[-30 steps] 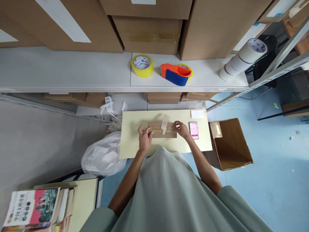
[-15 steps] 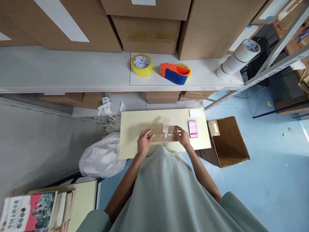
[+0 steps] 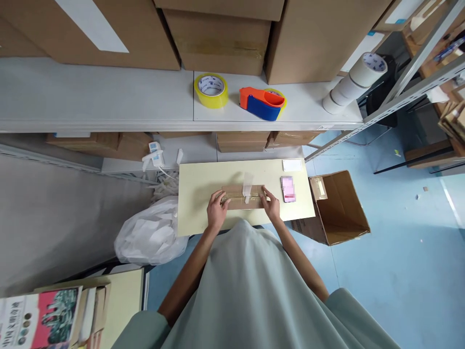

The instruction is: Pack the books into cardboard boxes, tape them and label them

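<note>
A flat brown cardboard box (image 3: 242,197) lies lengthwise at the middle of a pale yellow tabletop (image 3: 199,194), directly in front of the person. A short strip of whitish tape (image 3: 247,186) crosses its top, with the far end standing up off the box. The left hand (image 3: 217,211) grips the box's left end, fingers curled together over the top edge and thumb at the near side. The right hand (image 3: 271,207) grips the right end in the same way, fingers closed on the cardboard.

Just right of the box lies a phone with a pink screen (image 3: 288,188); farther back is a small white card (image 3: 292,165). On the white shelf (image 3: 109,104) beyond the table sit a roll of yellow tape (image 3: 211,90), an orange-and-blue tape dispenser (image 3: 262,103) and – at the right end – a stack of white tape rolls (image 3: 354,82). An open cardboard carton (image 3: 339,206) stands on the blue floor to the right of the table, and a white plastic bag (image 3: 150,235) lies to its left.
</note>
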The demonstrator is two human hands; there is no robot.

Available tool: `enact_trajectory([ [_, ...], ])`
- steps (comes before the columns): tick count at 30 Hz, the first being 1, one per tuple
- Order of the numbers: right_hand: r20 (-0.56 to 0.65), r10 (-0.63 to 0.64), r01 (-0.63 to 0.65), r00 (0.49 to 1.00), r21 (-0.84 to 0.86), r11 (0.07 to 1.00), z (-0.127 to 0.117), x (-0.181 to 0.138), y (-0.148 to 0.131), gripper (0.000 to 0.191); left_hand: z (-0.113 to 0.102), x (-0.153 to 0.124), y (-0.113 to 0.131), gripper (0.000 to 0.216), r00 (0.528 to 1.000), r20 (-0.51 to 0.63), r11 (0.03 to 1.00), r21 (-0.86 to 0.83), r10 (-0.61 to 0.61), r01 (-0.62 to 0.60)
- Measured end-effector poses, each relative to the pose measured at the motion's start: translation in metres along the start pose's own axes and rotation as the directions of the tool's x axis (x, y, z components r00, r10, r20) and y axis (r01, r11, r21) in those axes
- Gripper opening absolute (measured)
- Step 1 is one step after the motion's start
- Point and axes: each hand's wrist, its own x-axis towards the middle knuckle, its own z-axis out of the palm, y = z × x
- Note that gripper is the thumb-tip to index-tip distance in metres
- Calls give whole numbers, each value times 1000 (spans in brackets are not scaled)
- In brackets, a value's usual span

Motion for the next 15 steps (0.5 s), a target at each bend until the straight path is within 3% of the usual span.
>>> enact_trajectory([
  [7, -42, -24, 25, 999, 24, 999, -7, 8, -18, 57, -2, 9, 3, 31, 999, -23, 999, -16, 36, -37],
  [15, 0, -40, 40, 999, -42, 998, -3, 16, -6, 56, 3, 10, -4, 28, 1000, 28, 999, -36, 5, -4],
])
